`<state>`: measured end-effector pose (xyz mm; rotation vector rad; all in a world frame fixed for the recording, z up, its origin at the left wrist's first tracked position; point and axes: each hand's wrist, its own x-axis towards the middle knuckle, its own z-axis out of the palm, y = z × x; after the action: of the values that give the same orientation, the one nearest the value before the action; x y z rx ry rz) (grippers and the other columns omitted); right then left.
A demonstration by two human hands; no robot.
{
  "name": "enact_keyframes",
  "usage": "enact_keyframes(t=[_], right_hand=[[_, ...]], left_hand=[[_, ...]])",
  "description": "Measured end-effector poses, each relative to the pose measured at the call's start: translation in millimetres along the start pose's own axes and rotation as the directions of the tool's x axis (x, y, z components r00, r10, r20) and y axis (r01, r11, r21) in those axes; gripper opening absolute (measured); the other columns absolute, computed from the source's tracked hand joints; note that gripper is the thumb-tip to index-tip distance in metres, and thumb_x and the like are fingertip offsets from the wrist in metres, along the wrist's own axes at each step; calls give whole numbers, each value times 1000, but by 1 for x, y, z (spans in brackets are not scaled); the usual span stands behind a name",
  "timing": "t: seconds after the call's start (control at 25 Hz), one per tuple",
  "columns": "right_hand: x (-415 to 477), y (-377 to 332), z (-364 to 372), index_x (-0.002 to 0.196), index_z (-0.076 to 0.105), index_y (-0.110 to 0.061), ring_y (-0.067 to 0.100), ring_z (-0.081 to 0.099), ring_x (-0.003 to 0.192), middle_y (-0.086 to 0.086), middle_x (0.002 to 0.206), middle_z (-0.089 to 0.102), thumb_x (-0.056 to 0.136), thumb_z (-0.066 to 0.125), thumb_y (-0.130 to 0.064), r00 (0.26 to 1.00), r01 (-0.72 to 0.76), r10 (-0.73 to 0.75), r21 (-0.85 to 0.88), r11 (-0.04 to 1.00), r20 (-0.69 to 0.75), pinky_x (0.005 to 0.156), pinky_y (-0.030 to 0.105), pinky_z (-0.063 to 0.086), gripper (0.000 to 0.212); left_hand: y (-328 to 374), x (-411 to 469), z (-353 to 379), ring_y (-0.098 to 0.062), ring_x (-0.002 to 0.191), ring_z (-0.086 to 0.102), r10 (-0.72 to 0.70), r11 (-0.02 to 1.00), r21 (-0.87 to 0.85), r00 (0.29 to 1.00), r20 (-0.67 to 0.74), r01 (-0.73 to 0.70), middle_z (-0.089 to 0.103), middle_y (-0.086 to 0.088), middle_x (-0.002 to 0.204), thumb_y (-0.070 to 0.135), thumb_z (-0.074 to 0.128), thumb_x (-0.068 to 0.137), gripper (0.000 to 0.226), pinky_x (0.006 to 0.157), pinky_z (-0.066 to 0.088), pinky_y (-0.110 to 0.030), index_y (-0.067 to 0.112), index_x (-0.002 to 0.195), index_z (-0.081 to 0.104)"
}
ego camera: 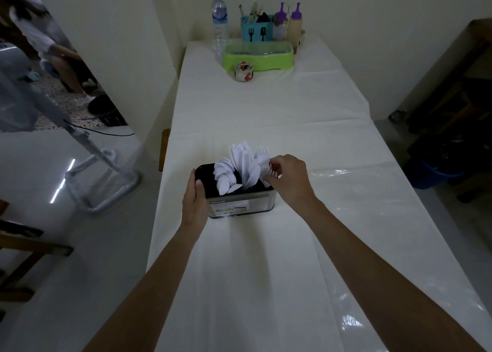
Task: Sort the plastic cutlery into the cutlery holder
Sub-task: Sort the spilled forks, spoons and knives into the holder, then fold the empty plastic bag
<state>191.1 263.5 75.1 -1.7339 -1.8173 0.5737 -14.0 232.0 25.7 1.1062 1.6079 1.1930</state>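
- cutlery holder (239,205): black box, label on its near side, standing on the white-covered table (266,272) straight in front of me
- my left hand (195,200) grips the holder's left end, thumb over the top rim, fingers curled round the outer side
- my right hand (290,178) is at the holder's right end, fingers curled in, tips pinching the white forks (262,154) near the tines
- forks stand in the right part of the holder, tines up
- white knives (246,162) upright in the middle of the holder, fanned out
- white spoons (225,177) in the left part of the holder, bowls up, stacked close and leaning left
- inner dividers of the holder hidden by the cutlery, can't tell where they run
- well beyond the holder, at the far end of the table: water bottle (220,24), teal caddy (257,29) with utensils, two purple-capped squeeze bottles (281,24), green tray (258,56)
- small jar (243,71) just on the holder's side of the green tray
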Motion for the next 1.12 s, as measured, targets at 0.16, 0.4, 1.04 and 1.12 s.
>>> enact_keyframes(t=[0.16, 0.4, 1.04, 1.12], right_hand=[[-21, -4, 0, 104, 63, 0, 27, 56, 92, 16, 99, 59, 80, 65, -13, 998, 44, -41, 57, 997, -37, 73, 17, 36, 27], [-86, 2, -17, 147, 20, -4, 25, 26, 141, 12, 154, 27, 92, 52, -39, 996, 82, -70, -198, 977, 62, 113, 33, 24, 74], [-332, 204, -139, 150, 9, -8, 20, -1, 145, 5, 158, 4, 83, 0, -73, 937, -47, 245, -604, 796, 249, 119, 35, 6, 93], [-340, 239, -159, 148, 21, -5, 25, 20, 143, 9, 156, 21, 89, 7, -69, 907, 68, 209, -614, 786, 367, 119, 36, 16, 88]], left_hand=[[6, -6, -9, -10, 133, 37, -39, 999, 34, 997, 71, 36, 39, 1, 147, 27, 27, 103, 45, 102, 27, -14, 15, 146, 31], [18, -72, -4, -14, 142, 24, -17, 996, 87, 999, -28, 20, 25, 1, 155, 30, 35, 101, 52, 110, 22, -21, 18, 149, 20], [-39, -259, 137, -13, 145, -18, 120, 420, 418, 506, 854, -806, -11, 4, 159, 68, 12, 85, 82, 119, -7, -32, 18, 151, 4], [-48, -258, 162, -16, 146, -13, 102, 405, 484, 564, 819, -776, -4, 1, 159, 71, 2, 82, 89, 119, -7, -31, 15, 150, 9]])
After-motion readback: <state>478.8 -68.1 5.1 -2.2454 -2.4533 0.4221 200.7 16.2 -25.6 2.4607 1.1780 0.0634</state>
